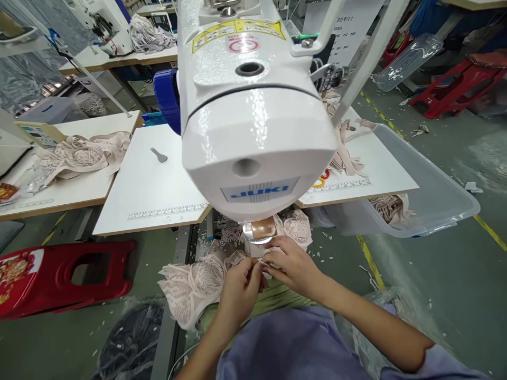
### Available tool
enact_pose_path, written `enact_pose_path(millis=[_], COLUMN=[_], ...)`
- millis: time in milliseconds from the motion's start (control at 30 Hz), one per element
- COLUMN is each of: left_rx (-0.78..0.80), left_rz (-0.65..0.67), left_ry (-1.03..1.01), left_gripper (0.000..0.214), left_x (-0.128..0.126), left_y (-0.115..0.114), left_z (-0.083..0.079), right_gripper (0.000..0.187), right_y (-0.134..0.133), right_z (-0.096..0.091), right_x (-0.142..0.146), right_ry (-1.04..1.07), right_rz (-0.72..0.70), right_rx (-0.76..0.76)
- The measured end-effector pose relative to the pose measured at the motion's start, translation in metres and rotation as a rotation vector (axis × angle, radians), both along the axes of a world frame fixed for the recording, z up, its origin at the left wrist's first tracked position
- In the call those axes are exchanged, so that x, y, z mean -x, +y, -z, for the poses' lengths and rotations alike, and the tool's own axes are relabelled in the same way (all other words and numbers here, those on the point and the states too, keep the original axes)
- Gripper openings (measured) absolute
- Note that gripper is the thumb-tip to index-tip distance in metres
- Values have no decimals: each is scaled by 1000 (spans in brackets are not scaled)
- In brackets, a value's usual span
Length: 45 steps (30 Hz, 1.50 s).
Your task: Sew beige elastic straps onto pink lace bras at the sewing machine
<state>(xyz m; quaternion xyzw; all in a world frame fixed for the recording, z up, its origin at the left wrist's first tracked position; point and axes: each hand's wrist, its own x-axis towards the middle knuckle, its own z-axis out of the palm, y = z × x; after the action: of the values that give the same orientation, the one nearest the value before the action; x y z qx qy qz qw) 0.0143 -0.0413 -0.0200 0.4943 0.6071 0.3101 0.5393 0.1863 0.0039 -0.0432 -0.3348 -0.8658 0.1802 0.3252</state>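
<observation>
A beige lace bra (198, 282) hangs over the front of the white sewing machine (257, 132), one cup at the left and another by the needle area. My left hand (241, 285) pinches a thin edge or strap of it. Close beside, my right hand (291, 266) is closed on the same part, its fingertips almost meeting the left ones. Exactly which piece lies between the fingers is too small to make out. Just above my hands is the machine's clear guard (259, 230); the needle itself is hidden.
White table boards with rulers flank the machine; a small metal tool (159, 155) lies on the left one. Beige straps (344, 153) lie on the right board, above a clear plastic bin (439, 206). A red stool (67, 277) is at lower left. More bras (87, 153) rest on the neighbouring table.
</observation>
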Motion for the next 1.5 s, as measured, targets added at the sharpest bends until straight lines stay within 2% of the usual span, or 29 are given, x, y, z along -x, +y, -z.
enact_pose_path(millis=[200, 300, 367, 400, 467, 500, 600, 633, 700, 867, 967, 1033, 1100, 1200, 1300, 1400, 1500], left_rx=[68, 87, 106, 113, 123, 124, 126, 136, 175, 284, 306, 316, 321, 303, 274, 242, 205], left_rz=[-74, -89, -99, -100, -85, -68, -71, -88, -130, -260, -295, -296, -283, -269, -261, -247, -228], left_ry=[-67, -97, -107, -108, -119, -137, -231, -265, -332, -524, -560, -572, -574, -572, -553, -509, -455], left_gripper=[54, 58, 60, 61, 63, 63, 59, 58, 56, 56, 55, 54, 53, 51, 48, 44, 40], left_x=[-1, 4, 9, 11, 14, 14, 10, 9, 7, 6, 5, 4, 4, 4, 6, 6, 4], left_y=[7, 11, 14, 14, 14, 13, 11, 11, 11, 13, 16, 18, 19, 20, 19, 17, 15], left_z=[12, 16, 16, 16, 16, 17, 17, 17, 14, 6, 5, 4, 2, -2, -2, 1, 3], right_gripper=[11, 17, 22, 26, 33, 36, 34, 31, 28, 33, 30, 29, 29, 30, 30, 39, 40], right_y=[-11, -2, 25, 45, 93, 118, 176, 186, 190, 142, 116, 103, 87, 51, 5, -26, -33], right_z=[13, 19, 17, 13, 0, -8, -31, -37, -43, -41, -36, -39, -46, -59, -64, -60, -52], right_x=[8, -3, -22, -34, -59, -69, -87, -89, -89, -105, -124, -131, -132, -123, -105, -84, -66], right_ry=[119, 90, -39, -143, -450, -626, -751, -764, -797, -793, -596, -481, -375, -245, -267, -361, -382], right_rz=[106, 51, 93, 183, 514, 609, 625, 602, 568, 542, 562, 562, 566, 511, 263, 116, 129], right_rx=[-254, -204, -95, -38, 64, 115, 161, 168, 177, 130, 37, 77, 180, 370, 550, 576, 533])
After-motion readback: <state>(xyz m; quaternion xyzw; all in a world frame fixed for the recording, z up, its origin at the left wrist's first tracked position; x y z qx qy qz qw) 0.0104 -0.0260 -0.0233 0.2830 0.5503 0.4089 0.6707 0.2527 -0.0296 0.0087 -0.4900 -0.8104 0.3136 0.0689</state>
